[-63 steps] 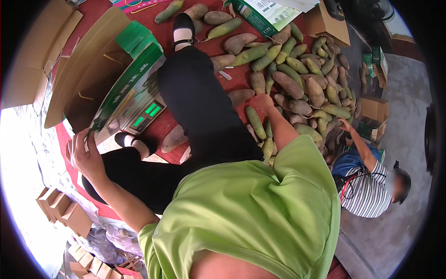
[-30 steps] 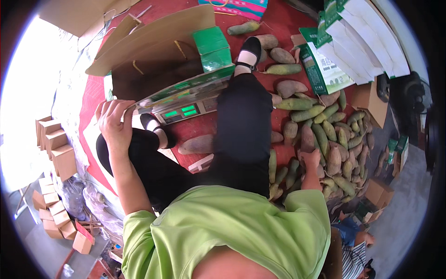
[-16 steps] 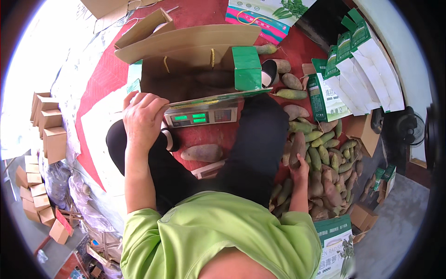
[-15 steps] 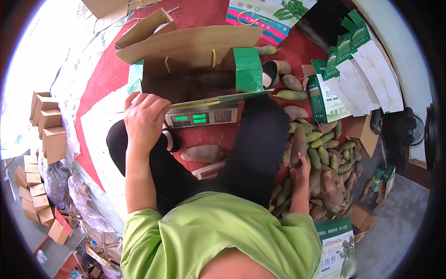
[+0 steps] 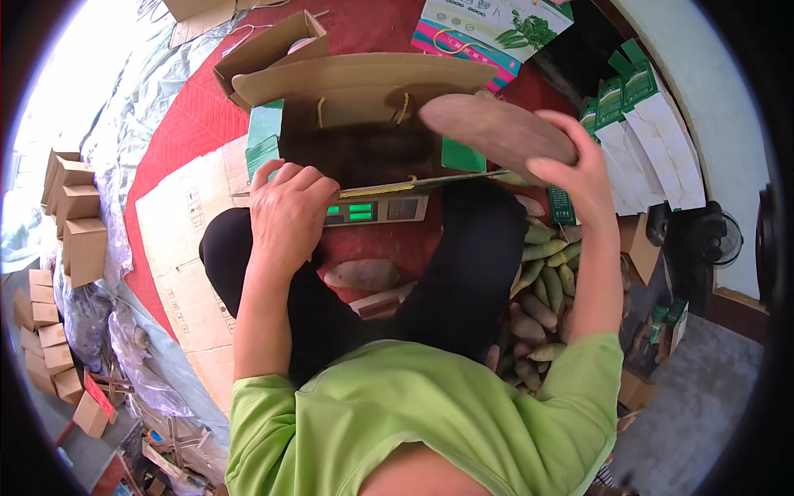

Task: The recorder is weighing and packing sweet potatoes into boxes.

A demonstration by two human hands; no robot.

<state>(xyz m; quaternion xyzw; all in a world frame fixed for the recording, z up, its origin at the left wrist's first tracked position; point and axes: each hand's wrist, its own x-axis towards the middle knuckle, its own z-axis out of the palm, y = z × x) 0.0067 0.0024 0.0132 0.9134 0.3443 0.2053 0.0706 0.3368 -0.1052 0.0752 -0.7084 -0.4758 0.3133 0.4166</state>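
Note:
In front of me an open cardboard box (image 5: 364, 78) with green end flaps and yellow cord handles rests on a digital scale (image 5: 389, 209) with a lit green display. My left hand (image 5: 289, 211) grips the box's near wall at its left end, fingers curled over the edge. Held by one end in my right hand (image 5: 583, 169) is a large, soil-brown radish (image 5: 496, 132), raised above the box's right end. Dark shadow hides most of the box's inside. Another brown radish (image 5: 361, 274) lies on the red floor cover between my legs.
A heap of green and brown radishes (image 5: 542, 285) lies right of my right leg. Folded white-and-green cartons (image 5: 653, 149) stand farther right, near a small fan (image 5: 719, 240). A printed carton (image 5: 496, 29) is at the back. Several small brown boxes (image 5: 83, 207) line the left.
My right hand has lifted a radish from the heap up and forward to the box's right end. My left hand stays on the box's near edge.

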